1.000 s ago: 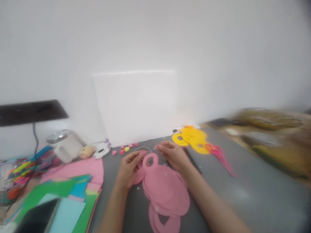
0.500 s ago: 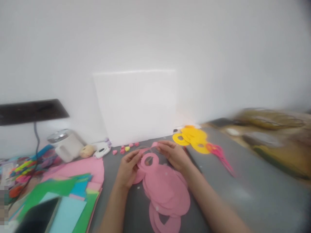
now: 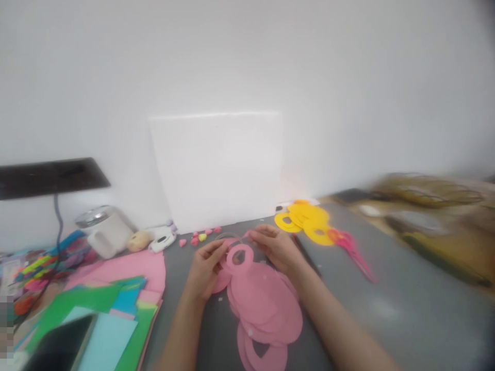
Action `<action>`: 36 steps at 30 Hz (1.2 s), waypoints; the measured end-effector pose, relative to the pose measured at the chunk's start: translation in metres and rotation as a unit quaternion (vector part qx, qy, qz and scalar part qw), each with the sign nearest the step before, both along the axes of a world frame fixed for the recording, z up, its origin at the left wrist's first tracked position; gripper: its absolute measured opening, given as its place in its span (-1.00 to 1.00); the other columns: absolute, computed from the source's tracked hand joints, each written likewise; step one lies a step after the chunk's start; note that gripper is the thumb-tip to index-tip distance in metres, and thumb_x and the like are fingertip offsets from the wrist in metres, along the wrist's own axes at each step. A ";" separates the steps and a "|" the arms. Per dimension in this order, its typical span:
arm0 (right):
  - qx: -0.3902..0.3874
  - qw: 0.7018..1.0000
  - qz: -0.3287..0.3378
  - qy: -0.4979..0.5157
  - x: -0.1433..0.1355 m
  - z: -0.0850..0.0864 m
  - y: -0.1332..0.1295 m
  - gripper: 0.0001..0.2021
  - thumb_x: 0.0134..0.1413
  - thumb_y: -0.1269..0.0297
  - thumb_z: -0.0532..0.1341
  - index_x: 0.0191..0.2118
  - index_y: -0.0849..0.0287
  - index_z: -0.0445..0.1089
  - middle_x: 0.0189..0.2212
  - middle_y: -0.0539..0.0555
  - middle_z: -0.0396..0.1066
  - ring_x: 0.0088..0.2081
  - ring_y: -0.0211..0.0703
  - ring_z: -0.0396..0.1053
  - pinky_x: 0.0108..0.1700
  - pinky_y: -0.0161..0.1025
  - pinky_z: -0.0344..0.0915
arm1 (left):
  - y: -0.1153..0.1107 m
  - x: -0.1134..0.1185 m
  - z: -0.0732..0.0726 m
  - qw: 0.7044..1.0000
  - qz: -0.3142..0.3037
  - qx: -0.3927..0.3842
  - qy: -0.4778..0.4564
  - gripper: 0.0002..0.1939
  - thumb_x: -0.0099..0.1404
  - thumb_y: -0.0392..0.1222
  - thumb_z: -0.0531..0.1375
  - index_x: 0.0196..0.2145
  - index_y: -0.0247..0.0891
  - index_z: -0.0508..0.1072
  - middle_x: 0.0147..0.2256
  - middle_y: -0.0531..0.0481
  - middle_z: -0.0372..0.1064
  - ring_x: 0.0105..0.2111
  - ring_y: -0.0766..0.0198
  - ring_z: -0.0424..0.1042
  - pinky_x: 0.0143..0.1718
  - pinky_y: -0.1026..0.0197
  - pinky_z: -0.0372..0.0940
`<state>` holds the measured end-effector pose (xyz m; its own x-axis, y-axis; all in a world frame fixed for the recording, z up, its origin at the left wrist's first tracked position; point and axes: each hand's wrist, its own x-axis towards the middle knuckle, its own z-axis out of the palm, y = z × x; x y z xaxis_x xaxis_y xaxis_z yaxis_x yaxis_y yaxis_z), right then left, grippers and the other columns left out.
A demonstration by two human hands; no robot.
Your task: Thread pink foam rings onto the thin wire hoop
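Note:
Both my hands meet over a heap of pink paper circles on the grey table. My left hand pinches the left rim of a pink paper ring with a round hole cut in it. My right hand holds the ring's upper right edge between its fingertips, along with a thin pink strip. The ring lies at the top of the pink heap. The view is blurred, so finer detail of the grip is hard to make out.
Yellow paper rings and pink-handled scissors lie to the right. Stacked coloured paper sheets cover the left. A white board leans on the wall, with small heart shapes, a white jar and a dark phone nearby.
Almost nothing has moved. The fingers of both hands shift slightly on the pink ring, which stays in the same place.

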<state>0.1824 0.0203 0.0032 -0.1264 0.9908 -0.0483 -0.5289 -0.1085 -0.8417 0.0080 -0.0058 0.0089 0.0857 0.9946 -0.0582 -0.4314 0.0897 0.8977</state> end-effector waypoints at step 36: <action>0.005 1.000 0.020 -0.014 -0.001 0.001 0.000 -0.74 -0.36 0.27 0.43 -0.42 0.22 0.49 -0.48 0.03 0.47 -0.39 -0.27 0.41 -0.20 -0.30 0.33 | 0.001 -0.002 -0.002 1.000 0.006 -0.002 -0.006 -0.77 -0.02 -0.21 0.33 -0.34 -0.28 0.58 -0.27 -0.12 0.52 -0.32 0.23 0.45 -0.28 0.30 0.32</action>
